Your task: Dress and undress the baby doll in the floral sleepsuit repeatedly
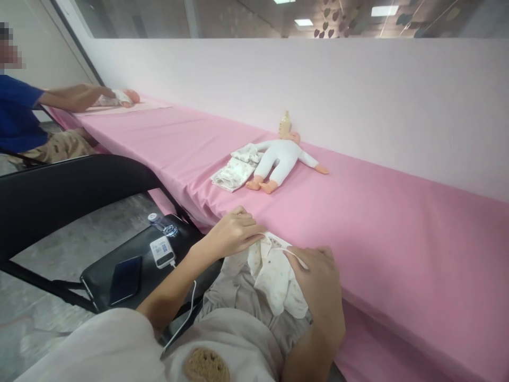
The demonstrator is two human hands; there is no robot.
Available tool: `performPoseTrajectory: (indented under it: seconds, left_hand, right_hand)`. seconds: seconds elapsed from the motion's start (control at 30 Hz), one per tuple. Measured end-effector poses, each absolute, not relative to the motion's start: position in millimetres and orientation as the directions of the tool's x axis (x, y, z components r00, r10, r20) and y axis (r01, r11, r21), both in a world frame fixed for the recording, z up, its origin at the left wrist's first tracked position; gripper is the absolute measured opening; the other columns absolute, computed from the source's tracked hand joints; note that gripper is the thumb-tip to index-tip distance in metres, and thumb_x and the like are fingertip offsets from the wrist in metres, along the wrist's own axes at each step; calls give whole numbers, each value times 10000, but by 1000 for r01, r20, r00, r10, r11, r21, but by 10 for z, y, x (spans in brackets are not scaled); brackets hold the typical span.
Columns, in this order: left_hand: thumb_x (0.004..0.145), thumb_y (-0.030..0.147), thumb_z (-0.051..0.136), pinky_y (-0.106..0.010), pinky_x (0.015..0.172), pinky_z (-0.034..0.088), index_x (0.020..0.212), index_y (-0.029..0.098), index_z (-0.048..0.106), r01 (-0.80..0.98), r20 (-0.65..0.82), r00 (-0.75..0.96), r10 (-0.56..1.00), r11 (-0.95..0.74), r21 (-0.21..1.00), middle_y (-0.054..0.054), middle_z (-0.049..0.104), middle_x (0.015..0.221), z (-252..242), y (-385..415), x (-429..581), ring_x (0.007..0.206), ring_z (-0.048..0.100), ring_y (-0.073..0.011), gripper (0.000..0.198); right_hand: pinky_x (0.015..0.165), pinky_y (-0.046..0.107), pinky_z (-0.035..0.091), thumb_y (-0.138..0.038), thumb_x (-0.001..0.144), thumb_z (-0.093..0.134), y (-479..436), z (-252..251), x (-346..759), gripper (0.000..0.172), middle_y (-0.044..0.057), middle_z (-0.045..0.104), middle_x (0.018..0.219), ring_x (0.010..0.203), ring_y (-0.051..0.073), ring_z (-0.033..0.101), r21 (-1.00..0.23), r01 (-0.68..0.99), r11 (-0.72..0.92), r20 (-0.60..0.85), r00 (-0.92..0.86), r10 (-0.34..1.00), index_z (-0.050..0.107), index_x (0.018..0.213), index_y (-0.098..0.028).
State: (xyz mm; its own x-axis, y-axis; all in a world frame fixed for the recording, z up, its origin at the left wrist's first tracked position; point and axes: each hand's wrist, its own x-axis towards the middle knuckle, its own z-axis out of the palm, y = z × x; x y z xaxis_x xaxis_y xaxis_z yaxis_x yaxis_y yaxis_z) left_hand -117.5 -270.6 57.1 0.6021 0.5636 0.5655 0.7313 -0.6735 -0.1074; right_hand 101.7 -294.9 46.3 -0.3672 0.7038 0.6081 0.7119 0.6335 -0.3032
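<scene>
Over my lap, at the table's front edge, hangs a small white printed baby garment [274, 273]. My left hand [238, 232] grips its upper left edge, fingers closed on the cloth. On the other side, my right hand [316, 273] pinches the garment's upper right edge, where a thin white strip runs between the hands. Beyond them a baby doll [281, 156] in a white bodysuit lies on its back, arms spread and feet toward me. Folded white printed cloth [234, 172] rests beside the doll, partly by its arm.
Pink cloth covers the long table [397, 239] along the wall. A yellowish bottle [284, 123] stands behind the doll's head. On the black chair [95, 270] at left lie a phone [126, 279], a white cabled device [162, 252] and a clear bottle [162, 223]. Far left, a person [19, 114] handles another doll [131, 96].
</scene>
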Motion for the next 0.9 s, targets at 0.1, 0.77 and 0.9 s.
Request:
performPoseTrajectory:
  seconds: [0.1, 0.77, 0.9]
  left_hand:
    - [885, 234, 470, -281, 635, 335, 1011, 134, 623, 791, 572, 571, 589, -581, -192, -8, 545, 631, 535, -2690, -1161, 620, 493, -126, 222]
    - [810, 382, 552, -316, 770, 498, 1223, 210, 369, -341, 66, 135, 989, -16, 940, -62, 618, 923, 364, -2809, -747, 846, 612, -162, 483]
    - [739, 279, 659, -368, 906, 460, 1261, 198, 401, -204, 292, 41, 955, -278, 939, -124, 584, 1128, 397, -2810, -867, 1030, 574, -208, 588]
  right_hand:
    - [696, 301, 283, -191, 912, 441, -2892, 413, 935, 242, -17, 573, 555, 540, 118, 478, -249, 748, 615, 591, -386, 708, 654, 797, -190]
    - [800, 294, 455, -327, 895, 446, -2777, 347, 572, 369, 85, 586, 1117, 1015, 187, 555, -695, 472, 543, 506, -216, 835, 474, 1233, -180]
    - [937, 314, 442, -174, 871, 406, -2794, 366, 721, 396, 73, 526, 1244, 1154, 170, 499, -766, 253, 592, 548, -224, 806, 436, 1263, -221]
